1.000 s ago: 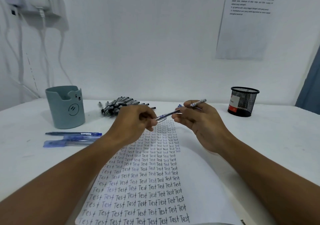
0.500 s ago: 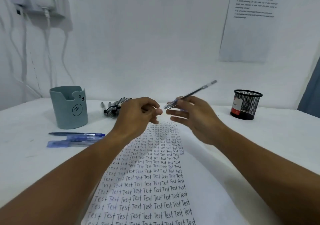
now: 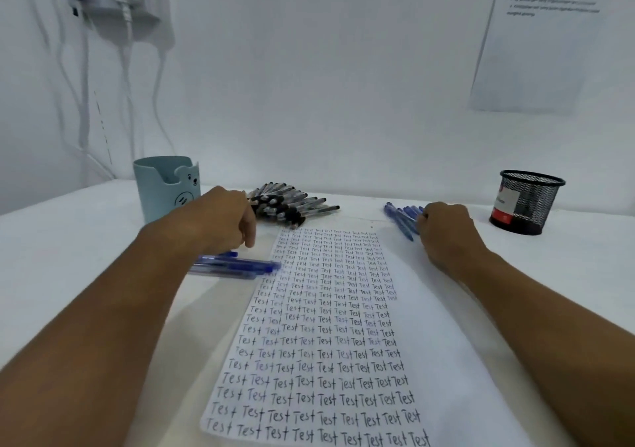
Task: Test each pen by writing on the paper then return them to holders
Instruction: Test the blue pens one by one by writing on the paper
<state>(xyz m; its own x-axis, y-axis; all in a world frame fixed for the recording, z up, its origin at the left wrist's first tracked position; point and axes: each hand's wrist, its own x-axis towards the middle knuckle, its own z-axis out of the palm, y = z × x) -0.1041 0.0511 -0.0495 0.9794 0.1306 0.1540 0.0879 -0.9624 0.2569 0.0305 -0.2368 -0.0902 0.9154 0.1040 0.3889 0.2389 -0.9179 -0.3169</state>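
Observation:
The paper, filled with rows of "Test", lies in the middle of the white table. My right hand is down at its far right corner, fingers curled onto a group of blue pens and gripping one of them. My left hand hovers knuckles-up between a pile of black pens and three blue pens lying left of the paper. Its fingers curl downward and their inside is hidden. The light blue bear holder stands at the back left, and the black mesh holder at the back right.
The white wall rises right behind the table. A printed sheet hangs on it at the upper right. A white charger with hanging cables is at the upper left.
My hands drew apart. The right hand carried the pen from mid-air down to the blue pens on the right. The left hand moved left and lower, toward the black pile.

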